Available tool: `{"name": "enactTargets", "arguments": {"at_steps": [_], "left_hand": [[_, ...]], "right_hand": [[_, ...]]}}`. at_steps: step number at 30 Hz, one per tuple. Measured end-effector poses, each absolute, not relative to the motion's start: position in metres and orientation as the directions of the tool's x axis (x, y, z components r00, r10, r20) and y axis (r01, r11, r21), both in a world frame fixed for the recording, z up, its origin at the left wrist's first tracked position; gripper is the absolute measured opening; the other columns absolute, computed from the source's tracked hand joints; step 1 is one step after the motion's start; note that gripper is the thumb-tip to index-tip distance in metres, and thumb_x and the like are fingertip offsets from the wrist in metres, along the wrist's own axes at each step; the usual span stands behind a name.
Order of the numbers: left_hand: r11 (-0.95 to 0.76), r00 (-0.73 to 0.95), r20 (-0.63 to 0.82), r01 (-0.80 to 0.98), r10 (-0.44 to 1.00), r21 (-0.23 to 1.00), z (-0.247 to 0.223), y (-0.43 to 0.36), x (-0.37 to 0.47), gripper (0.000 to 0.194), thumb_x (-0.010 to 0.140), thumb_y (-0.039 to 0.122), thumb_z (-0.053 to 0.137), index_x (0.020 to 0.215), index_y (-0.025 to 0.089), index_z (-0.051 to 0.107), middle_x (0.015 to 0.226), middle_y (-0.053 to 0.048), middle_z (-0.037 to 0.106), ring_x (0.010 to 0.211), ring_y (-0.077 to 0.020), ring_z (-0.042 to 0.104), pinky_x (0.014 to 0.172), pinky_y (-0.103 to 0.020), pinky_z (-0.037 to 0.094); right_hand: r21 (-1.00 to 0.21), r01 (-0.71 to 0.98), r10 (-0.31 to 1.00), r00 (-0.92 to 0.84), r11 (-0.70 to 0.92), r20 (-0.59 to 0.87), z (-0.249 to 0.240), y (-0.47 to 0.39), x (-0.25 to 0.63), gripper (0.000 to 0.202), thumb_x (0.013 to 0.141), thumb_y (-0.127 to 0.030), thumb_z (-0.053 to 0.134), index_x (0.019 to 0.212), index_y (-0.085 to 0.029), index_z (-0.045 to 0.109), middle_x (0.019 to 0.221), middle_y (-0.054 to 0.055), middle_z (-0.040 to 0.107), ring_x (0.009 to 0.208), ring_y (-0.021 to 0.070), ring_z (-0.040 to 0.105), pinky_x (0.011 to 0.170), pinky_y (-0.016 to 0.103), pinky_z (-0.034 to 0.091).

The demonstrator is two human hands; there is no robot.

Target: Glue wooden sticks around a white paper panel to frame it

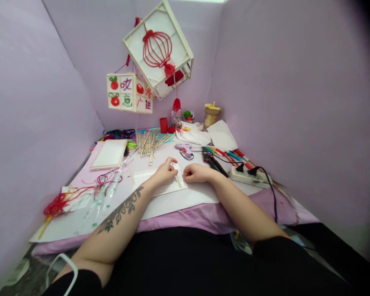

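Observation:
A white rectangular panel with pale stick edging (pixel 165 190) lies flat on the table in front of me. My left hand (pixel 165 172) rests over its right part, with thumb and forefinger curled toward each other. Close to those fingers a thin pale stick (pixel 179 180) runs along the panel's right end; whether they grip it is unclear. Just beyond that end, my right hand (pixel 197 172) is curled closed, its fingertips turned inward. Whatever it may hold is hidden.
Behind my hands are a lilac glue gun (pixel 185 149), black-handled pliers (pixel 215 161) and bundled sticks (pixel 146 142). A power strip (pixel 249 176) with cords sits right. Red yarn (pixel 57 202) and a framed white panel (pixel 109 154) lie left. Box lanterns (pixel 160 49) hang above.

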State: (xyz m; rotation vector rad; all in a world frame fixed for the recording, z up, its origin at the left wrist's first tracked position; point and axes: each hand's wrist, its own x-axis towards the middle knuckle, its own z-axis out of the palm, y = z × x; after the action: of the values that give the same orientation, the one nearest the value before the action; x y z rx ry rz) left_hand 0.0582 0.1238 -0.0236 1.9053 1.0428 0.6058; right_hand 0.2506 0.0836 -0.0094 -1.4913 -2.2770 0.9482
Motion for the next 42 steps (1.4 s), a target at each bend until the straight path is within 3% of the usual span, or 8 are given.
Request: {"name": "enactTargets", "arguments": {"at_steps": [12, 22, 25, 29, 35, 38, 42], "left_hand": [[-0.323, 0.52, 0.038, 0.47, 0.853, 0.821, -0.026, 0.123, 0.065, 0.038, 0.073, 0.014, 0.053, 0.11, 0.021, 0.046, 0.055, 0.011, 0.045, 0.048, -0.0082, 0.045, 0.05, -0.018, 0.033], [-0.367, 0.498, 0.07, 0.529, 0.864, 0.765, -0.028, 0.12, 0.062, 0.038, 0.078, 0.026, 0.058, 0.113, 0.019, 0.044, 0.062, 0.006, 0.057, 0.056, -0.0125, 0.055, 0.053, -0.022, 0.038], [-0.444, 0.491, 0.141, 0.583, 0.86, 0.68, -0.023, 0.122, 0.054, 0.029, 0.081, 0.025, 0.055, 0.108, 0.017, 0.05, 0.067, 0.003, 0.06, 0.064, -0.0148, 0.058, 0.06, -0.024, 0.041], [-0.609, 0.57, 0.244, 0.637, 0.785, 0.472, -0.019, 0.124, 0.044, 0.018, 0.085, 0.02, 0.05, 0.092, 0.016, 0.066, 0.086, -0.006, 0.065, 0.083, -0.019, 0.06, 0.079, -0.03, 0.044], [-0.68, 0.621, 0.276, 0.672, 0.733, 0.294, -0.027, 0.127, 0.044, 0.033, 0.09, 0.016, 0.044, 0.113, 0.016, 0.067, 0.095, -0.011, 0.062, 0.093, -0.0221, 0.056, 0.087, -0.033, 0.044], [-0.687, 0.631, 0.274, 0.685, 0.726, 0.243, -0.031, 0.13, 0.045, 0.038, 0.09, 0.013, 0.042, 0.12, 0.018, 0.064, 0.099, -0.011, 0.061, 0.096, -0.0226, 0.054, 0.089, -0.034, 0.044], [-0.701, 0.656, 0.249, 0.679, 0.712, 0.218, -0.034, 0.134, 0.045, 0.041, 0.089, 0.011, 0.041, 0.122, 0.02, 0.062, 0.104, -0.011, 0.06, 0.098, -0.0226, 0.052, 0.09, -0.034, 0.043]], "right_hand": [[-0.642, 0.711, 0.883, -0.457, 0.287, -0.111, -0.014, 0.086, 0.252, 0.017, 0.067, -0.025, 0.057, 0.074, -0.015, 0.068, 0.066, -0.001, 0.062, 0.062, 0.0118, 0.053, 0.06, 0.021, 0.038], [-0.663, 0.701, 0.883, -0.452, 0.263, -0.128, -0.008, 0.084, 0.252, 0.015, 0.07, -0.028, 0.059, 0.074, -0.015, 0.065, 0.063, -0.002, 0.057, 0.06, 0.0107, 0.048, 0.056, 0.021, 0.035], [-0.692, 0.679, 0.893, -0.436, 0.246, -0.11, -0.006, 0.084, 0.254, 0.013, 0.07, -0.026, 0.06, 0.074, -0.015, 0.065, 0.063, -0.003, 0.056, 0.06, 0.0099, 0.047, 0.056, 0.02, 0.034], [-0.688, 0.69, 0.945, -0.326, 0.225, -0.018, -0.006, 0.085, 0.254, 0.01, 0.071, -0.023, 0.06, 0.076, -0.014, 0.065, 0.064, -0.003, 0.058, 0.059, 0.0097, 0.048, 0.056, 0.02, 0.035], [-0.655, 0.716, 0.97, -0.161, 0.242, 0.183, -0.019, 0.097, 0.247, 0.028, 0.076, -0.008, 0.05, 0.097, -0.013, 0.068, 0.085, 0.004, 0.062, 0.074, 0.012, 0.053, 0.072, 0.023, 0.041], [-0.592, 0.729, 0.934, -0.199, 0.345, 0.298, -0.032, 0.104, 0.244, 0.037, 0.076, -0.005, 0.05, 0.106, -0.013, 0.069, 0.095, 0.007, 0.062, 0.078, 0.0132, 0.054, 0.079, 0.025, 0.043], [-0.506, 0.753, 0.902, -0.292, 0.421, 0.317, -0.043, 0.111, 0.244, 0.037, 0.078, -0.005, 0.049, 0.108, -0.013, 0.071, 0.099, 0.01, 0.063, 0.089, 0.0169, 0.057, 0.088, 0.028, 0.043]]}}
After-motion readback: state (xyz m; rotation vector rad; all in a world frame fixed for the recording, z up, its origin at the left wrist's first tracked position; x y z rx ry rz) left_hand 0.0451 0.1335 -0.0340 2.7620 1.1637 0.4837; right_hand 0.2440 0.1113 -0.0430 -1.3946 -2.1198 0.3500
